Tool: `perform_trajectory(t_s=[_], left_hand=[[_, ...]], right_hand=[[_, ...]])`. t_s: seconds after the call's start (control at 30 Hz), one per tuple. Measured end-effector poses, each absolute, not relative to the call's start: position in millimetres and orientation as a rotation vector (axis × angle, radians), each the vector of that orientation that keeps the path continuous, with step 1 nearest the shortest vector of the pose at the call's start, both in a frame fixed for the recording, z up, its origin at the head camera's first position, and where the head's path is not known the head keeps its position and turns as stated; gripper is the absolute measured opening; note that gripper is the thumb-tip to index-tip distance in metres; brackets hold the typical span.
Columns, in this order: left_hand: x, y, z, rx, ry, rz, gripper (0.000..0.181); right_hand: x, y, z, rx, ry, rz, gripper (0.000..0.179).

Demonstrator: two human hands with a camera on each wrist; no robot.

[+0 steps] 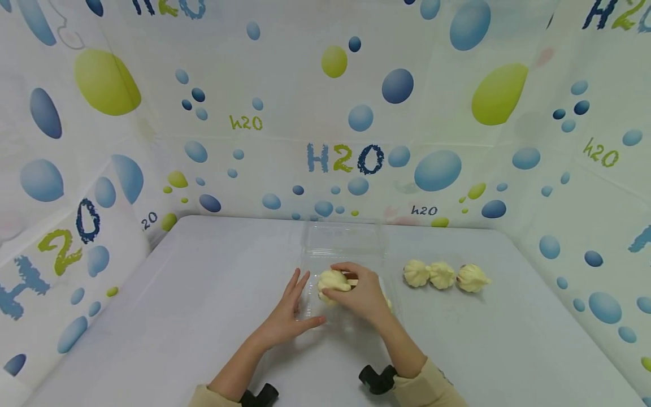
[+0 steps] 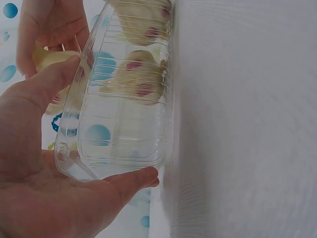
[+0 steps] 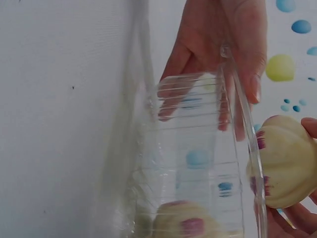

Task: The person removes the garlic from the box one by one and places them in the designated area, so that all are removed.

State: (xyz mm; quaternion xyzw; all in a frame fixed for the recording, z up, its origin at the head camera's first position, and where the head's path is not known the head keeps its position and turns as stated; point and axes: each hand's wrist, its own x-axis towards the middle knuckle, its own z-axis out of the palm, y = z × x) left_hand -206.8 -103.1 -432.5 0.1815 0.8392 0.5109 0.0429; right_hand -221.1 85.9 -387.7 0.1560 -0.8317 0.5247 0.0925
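In the head view my right hand (image 1: 362, 294) grips a pale yellow, ribbed garlic bulb (image 1: 333, 280) over a clear plastic container (image 1: 312, 305). Purple marks show on this garlic bulb (image 3: 285, 161) in the right wrist view, beside the container's rim. My left hand (image 1: 286, 319) has its fingers straight and spread along the container's left side. Its thumb (image 2: 59, 74) lies at the rim in the left wrist view. Through the clear wall show more garlic bulbs (image 2: 136, 79) inside, partly hidden from above by my right hand.
Three more garlic bulbs (image 1: 441, 275) lie in a row on the white table (image 1: 508, 339), right of the container. The container's clear lid (image 1: 343, 240) stands open at the back. Behind the table hangs a patterned sheet (image 1: 285, 73).
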Motion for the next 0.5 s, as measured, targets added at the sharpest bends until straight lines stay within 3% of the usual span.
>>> perform_trajectory(t_s=[0.5], left_hand=[[-207, -103, -432, 0.591, 2.584, 1.562, 0.094]], right_hand=[[-214, 106, -375, 0.342, -2.424, 1.652, 0.043]])
